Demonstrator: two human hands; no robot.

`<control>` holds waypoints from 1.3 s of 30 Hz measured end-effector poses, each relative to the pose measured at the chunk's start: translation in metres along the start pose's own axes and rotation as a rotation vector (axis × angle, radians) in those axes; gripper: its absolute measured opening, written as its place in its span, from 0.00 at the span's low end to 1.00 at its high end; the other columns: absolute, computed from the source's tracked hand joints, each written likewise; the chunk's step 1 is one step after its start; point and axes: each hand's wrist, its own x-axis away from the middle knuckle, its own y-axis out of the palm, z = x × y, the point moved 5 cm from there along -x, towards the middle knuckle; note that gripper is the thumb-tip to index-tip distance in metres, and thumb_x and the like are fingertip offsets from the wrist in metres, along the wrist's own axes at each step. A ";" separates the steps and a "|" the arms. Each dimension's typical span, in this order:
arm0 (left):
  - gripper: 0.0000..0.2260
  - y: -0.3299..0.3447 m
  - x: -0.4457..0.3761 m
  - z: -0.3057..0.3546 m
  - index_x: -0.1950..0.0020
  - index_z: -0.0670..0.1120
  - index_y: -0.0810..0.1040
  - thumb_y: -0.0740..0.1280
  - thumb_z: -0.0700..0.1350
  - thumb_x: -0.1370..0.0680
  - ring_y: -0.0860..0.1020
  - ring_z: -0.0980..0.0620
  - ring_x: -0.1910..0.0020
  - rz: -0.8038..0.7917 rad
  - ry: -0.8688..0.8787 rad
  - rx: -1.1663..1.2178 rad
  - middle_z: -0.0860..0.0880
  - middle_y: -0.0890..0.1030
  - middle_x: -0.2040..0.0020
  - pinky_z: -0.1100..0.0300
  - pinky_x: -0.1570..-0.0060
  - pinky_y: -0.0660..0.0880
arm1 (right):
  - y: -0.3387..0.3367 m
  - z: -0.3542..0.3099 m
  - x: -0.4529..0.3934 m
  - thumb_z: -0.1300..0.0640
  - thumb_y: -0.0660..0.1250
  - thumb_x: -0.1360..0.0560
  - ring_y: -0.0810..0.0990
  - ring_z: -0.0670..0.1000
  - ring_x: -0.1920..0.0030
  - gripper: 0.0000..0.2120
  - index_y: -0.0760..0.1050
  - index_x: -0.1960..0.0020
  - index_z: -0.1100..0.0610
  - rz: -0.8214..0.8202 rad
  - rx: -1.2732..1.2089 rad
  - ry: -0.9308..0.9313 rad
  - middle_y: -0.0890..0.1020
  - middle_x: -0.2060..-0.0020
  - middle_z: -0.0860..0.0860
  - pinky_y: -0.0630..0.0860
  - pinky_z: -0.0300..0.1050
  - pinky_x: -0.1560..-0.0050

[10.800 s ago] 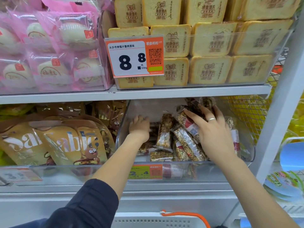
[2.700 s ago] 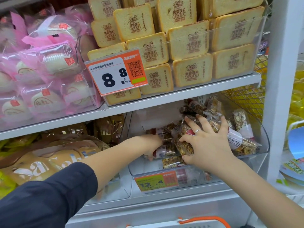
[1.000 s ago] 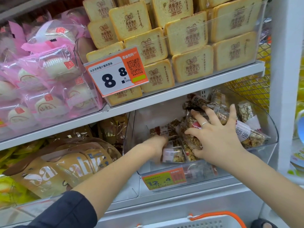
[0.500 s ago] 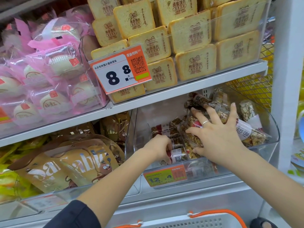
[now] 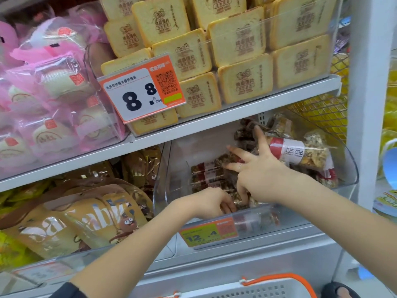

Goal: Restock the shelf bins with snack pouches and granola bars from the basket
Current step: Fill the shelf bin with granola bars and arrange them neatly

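Grey metal shelves (image 5: 214,123) carry clear plastic bins (image 5: 335,181) of snacks.

orange-and-white price tag (image 5: 141,93), pink wrapped buns (image 5: 49,97) — tan toast packs (image 5: 240,87), gold pouches (image 5: 86,220).

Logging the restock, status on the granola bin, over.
Both hands in clear bin. Left hand low at front, fingers among granola bars. Right hand spread flat on pile. Nothing blocking.

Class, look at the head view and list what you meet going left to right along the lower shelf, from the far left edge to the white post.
Yellow packets → tan cookie pouches → clear bin of granola bars → white post.
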 end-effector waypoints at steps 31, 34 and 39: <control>0.04 -0.014 0.022 -0.028 0.57 0.42 0.82 0.69 0.37 0.30 0.80 0.47 0.57 0.020 -0.164 -0.291 0.46 0.82 0.58 0.52 0.56 0.80 | 0.007 -0.001 -0.004 0.43 0.60 0.24 0.39 0.65 0.25 0.26 0.60 0.27 0.41 0.109 -0.086 0.292 0.47 0.22 0.48 0.33 0.84 0.44; 0.05 -0.028 0.026 -0.027 0.54 0.44 0.83 0.71 0.38 0.28 0.80 0.51 0.56 0.112 -0.172 -0.123 0.49 0.83 0.57 0.57 0.52 0.79 | 0.007 0.001 0.000 0.40 0.64 0.27 0.40 0.65 0.25 0.26 0.64 0.30 0.40 0.125 -0.086 0.268 0.48 0.22 0.47 0.32 0.84 0.44; 0.33 -0.041 0.016 -0.027 0.23 0.48 0.54 0.66 0.52 0.23 0.62 0.49 0.27 0.059 -0.113 -0.048 0.49 0.60 0.25 0.59 0.31 0.60 | 0.007 0.001 0.000 0.41 0.66 0.27 0.41 0.64 0.25 0.26 0.66 0.31 0.40 0.129 -0.102 0.244 0.49 0.22 0.47 0.33 0.83 0.43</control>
